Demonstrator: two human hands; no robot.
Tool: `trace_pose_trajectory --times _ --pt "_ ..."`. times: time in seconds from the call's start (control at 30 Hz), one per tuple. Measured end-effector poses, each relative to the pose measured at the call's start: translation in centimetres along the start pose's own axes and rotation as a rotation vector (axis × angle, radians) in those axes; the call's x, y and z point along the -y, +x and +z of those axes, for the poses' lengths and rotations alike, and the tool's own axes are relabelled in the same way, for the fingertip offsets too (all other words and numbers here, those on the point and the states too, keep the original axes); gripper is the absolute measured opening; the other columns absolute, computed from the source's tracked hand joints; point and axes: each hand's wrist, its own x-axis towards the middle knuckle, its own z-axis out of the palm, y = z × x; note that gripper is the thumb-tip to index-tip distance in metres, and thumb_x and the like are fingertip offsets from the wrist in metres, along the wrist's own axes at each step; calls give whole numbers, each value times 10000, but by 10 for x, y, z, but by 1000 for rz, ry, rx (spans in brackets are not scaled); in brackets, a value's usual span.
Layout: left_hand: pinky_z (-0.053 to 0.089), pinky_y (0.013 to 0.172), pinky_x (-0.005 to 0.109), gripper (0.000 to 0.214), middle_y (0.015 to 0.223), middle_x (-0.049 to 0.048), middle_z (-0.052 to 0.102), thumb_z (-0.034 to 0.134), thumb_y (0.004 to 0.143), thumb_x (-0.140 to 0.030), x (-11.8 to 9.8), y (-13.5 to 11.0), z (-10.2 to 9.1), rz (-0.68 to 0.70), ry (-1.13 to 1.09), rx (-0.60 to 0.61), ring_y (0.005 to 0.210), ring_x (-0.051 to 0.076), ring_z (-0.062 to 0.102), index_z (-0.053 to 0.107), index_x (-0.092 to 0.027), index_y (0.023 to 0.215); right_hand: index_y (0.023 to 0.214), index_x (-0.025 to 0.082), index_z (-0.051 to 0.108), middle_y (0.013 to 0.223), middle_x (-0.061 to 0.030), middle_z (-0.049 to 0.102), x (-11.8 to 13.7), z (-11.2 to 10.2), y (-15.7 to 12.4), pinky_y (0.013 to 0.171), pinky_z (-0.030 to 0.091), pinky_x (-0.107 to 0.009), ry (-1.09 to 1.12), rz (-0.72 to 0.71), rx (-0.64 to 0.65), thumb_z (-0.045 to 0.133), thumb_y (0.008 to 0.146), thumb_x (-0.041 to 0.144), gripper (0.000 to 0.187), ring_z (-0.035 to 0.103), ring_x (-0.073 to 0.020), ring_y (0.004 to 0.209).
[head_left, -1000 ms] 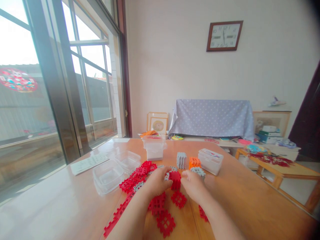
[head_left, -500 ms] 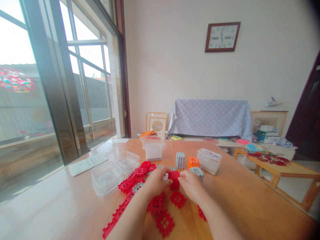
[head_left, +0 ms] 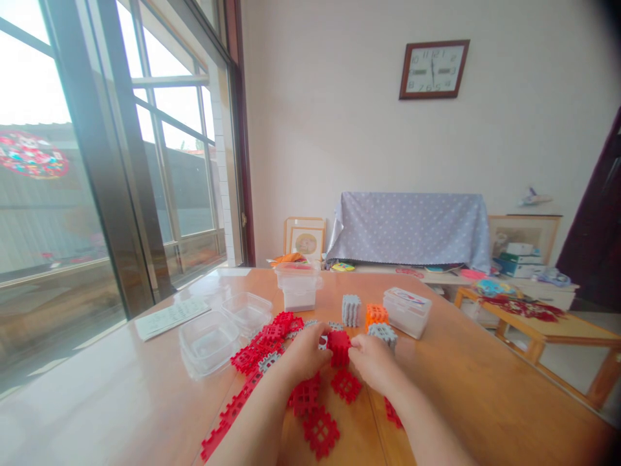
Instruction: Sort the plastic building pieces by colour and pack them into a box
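Observation:
My left hand [head_left: 301,355] and my right hand [head_left: 372,361] meet over the wooden table [head_left: 485,382], both pinched on a small red block [head_left: 338,346] built of interlocking grid tiles. Loose red grid tiles [head_left: 321,431] lie flat under and in front of my wrists, and more of them are heaped to the left [head_left: 262,343]. Just beyond my hands stand a grey tile cube [head_left: 351,310], an orange tile cube [head_left: 377,315] and a second grey cube [head_left: 383,334] partly behind my right hand.
Two empty clear plastic tubs [head_left: 208,342] and a paper sheet [head_left: 167,317] lie at the left. A lidded clear box [head_left: 298,287] and a flat white box [head_left: 406,311] stand further back. A low side table [head_left: 543,327] is at the right, a window at the left.
My hands have stayed together on the red block, shifting it only slightly. The view has wobbled a little.

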Motion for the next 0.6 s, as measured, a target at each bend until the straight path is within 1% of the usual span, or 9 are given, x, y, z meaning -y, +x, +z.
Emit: trace_pose_trajectory --times 0.27,0.43,0.6 --pt "500 800 296 346 1034 54 714 631 712 -148 -2 0 1 20 14 -18 955 225 656 648 -200 1053 573 199 536 529 24 535 4 -4 0 563 228 -264 -27 -27 -11 563 823 255 258 460 -130 552" --pt "499 805 294 377 1051 56 714 628 691 -133 -2 0 1 23 29 -15 944 221 654 657 -205 1059 570 202 528 523 26 541 3 -4 0 550 222 -263 -2 -16 -2 534 823 229 254 467 -129 540" --pt "502 794 298 415 1069 69 708 669 705 -212 1 0 2 0 26 -27 963 236 649 643 -206 1119 580 205 534 499 39 489 1 -4 -1 535 208 -265 8 -8 -18 504 793 181 216 445 -126 524"
